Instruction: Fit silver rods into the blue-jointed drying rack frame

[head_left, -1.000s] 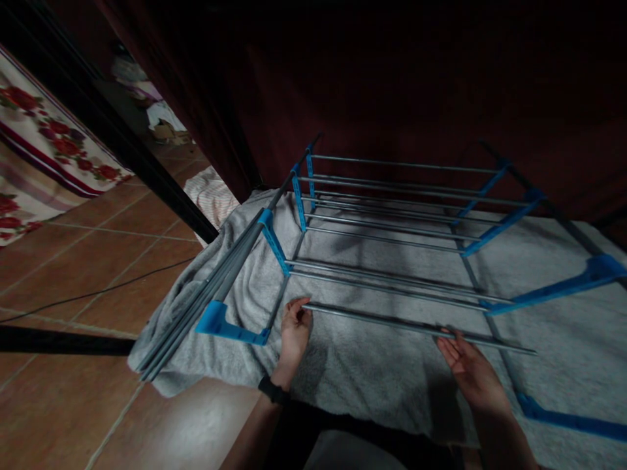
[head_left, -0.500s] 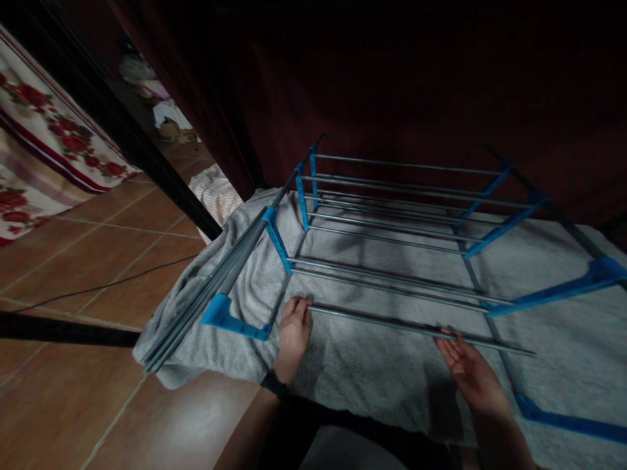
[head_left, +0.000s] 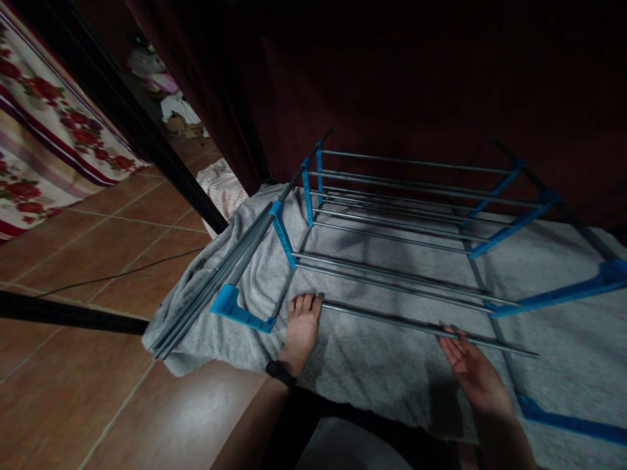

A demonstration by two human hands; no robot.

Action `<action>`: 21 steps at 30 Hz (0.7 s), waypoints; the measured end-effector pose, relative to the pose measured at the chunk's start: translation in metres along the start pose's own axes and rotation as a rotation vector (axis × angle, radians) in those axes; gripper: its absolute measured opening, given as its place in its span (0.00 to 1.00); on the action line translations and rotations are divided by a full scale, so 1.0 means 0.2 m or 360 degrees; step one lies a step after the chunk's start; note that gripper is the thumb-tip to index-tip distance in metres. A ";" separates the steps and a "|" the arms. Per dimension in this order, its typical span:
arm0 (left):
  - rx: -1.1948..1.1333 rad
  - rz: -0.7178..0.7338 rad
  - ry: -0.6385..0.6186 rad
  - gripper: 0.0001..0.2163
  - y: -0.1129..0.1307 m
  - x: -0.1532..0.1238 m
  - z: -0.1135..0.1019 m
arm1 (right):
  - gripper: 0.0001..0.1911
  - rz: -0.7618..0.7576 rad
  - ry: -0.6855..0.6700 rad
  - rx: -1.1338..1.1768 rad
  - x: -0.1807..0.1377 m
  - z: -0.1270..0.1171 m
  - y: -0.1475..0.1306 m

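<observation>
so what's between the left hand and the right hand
In the head view, a thin metal rod spans the stretch from the left hand to the right hand, with the grey blanket below it.

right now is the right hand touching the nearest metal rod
Touching. The head view shows the right hand with its fingers at the metal rod, which crosses them near its right end with no visible gap.

Floral cloth (head_left: 63, 124) at left; dark cable (head_left: 142, 266) across tiled floor (head_left: 98, 243); striped cloth (head_left: 223, 186).
</observation>
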State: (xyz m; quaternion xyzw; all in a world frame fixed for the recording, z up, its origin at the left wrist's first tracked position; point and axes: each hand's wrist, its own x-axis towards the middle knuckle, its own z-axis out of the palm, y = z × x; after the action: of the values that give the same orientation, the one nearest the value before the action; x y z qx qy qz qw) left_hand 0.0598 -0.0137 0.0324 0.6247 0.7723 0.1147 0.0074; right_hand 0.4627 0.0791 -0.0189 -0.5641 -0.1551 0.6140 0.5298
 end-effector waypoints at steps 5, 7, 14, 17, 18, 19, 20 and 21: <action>-0.0056 0.0130 0.0107 0.26 -0.01 0.00 0.04 | 0.14 -0.0014 0.0011 -0.0029 -0.01 0.01 -0.01; -0.0023 0.0183 0.0106 0.26 -0.01 0.00 0.05 | 0.14 -0.0035 0.0011 -0.0040 -0.02 0.01 -0.01; -0.0012 0.0357 0.0079 0.27 0.04 0.01 0.08 | 0.15 -0.0034 -0.0016 -0.0055 -0.01 0.02 0.00; -0.0020 0.0442 0.0052 0.27 0.06 0.01 0.09 | 0.17 -0.0030 -0.0026 -0.0045 -0.01 0.02 -0.01; -0.0027 0.0467 0.0043 0.27 0.07 0.01 0.10 | 0.17 -0.0031 -0.0027 -0.0044 -0.01 0.03 -0.01; -0.0036 0.0488 0.0035 0.27 0.07 0.00 0.10 | 0.17 -0.0033 -0.0028 -0.0048 -0.02 0.03 -0.01; -0.0052 0.0501 0.0029 0.27 0.08 0.00 0.11 | 0.17 -0.0036 -0.0029 -0.0053 -0.02 0.03 -0.02; -0.0072 0.0511 0.0020 0.27 0.09 0.00 0.11 | 0.16 -0.0042 -0.0029 -0.0058 -0.03 0.03 -0.02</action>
State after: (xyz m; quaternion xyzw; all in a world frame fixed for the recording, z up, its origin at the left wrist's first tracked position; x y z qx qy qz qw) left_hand 0.0805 -0.0072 0.0138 0.7390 0.6599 0.1357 -0.0017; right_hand 0.4575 0.0786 -0.0106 -0.5659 -0.1785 0.6092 0.5261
